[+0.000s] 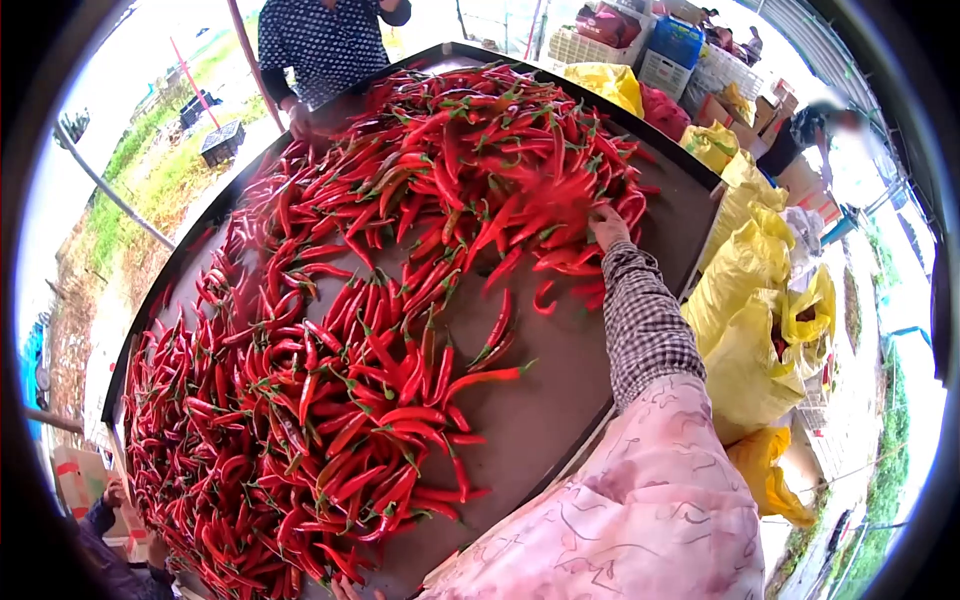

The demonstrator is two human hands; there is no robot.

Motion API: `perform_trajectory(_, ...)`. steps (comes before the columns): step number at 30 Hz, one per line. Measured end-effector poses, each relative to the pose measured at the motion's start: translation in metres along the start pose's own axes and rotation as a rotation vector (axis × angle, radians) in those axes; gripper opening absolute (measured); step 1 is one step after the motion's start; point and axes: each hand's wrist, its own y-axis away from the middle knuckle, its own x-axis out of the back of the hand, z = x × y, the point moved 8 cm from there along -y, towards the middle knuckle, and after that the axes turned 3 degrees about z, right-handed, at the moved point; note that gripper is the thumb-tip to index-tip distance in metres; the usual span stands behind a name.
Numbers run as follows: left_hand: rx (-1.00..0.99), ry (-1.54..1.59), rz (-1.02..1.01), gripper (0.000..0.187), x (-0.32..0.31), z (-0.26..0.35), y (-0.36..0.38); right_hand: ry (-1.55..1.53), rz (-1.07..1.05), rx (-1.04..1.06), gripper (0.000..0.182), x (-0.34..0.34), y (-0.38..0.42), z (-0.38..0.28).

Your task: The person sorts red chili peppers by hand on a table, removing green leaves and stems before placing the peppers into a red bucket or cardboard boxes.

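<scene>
A large heap of red chili peppers [300, 400] with green stems covers much of a dark-rimmed sorting table [560, 370]. My right hand [609, 229], below a checkered sleeve cuff, reaches to the right side of the heap. Its fingers are curled in at chili peppers that are smeared by motion beside them, and the fingertips are partly covered. Only the fingers of my left hand [346, 588] show, spread apart at the bottom edge beside the lower part of the heap. The rest of that hand is out of view.
A person in a patterned top [325, 45] stands across the table with a hand at the peppers; another person's sleeve [100, 540] is at lower left. Yellow sacks [755, 340] line the right side. Crates [665, 72] are stacked at the back.
</scene>
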Motion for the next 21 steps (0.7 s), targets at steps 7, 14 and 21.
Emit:
perform_trajectory(7,-0.020,0.010,-0.011,0.079,-0.001,0.003,-0.008,0.155,-0.412,0.117,0.023,-0.001,0.143,-0.102)
perform_trajectory(14,-0.034,0.037,-0.008,0.079,0.000,-0.003,-0.002,-0.406,-0.389,0.407,0.017,-0.024,0.249,-0.217)
perform_trajectory(21,-0.020,0.062,-0.006,0.079,0.003,-0.010,0.012,-0.802,-0.803,0.633,0.018,0.019,0.328,-0.281)
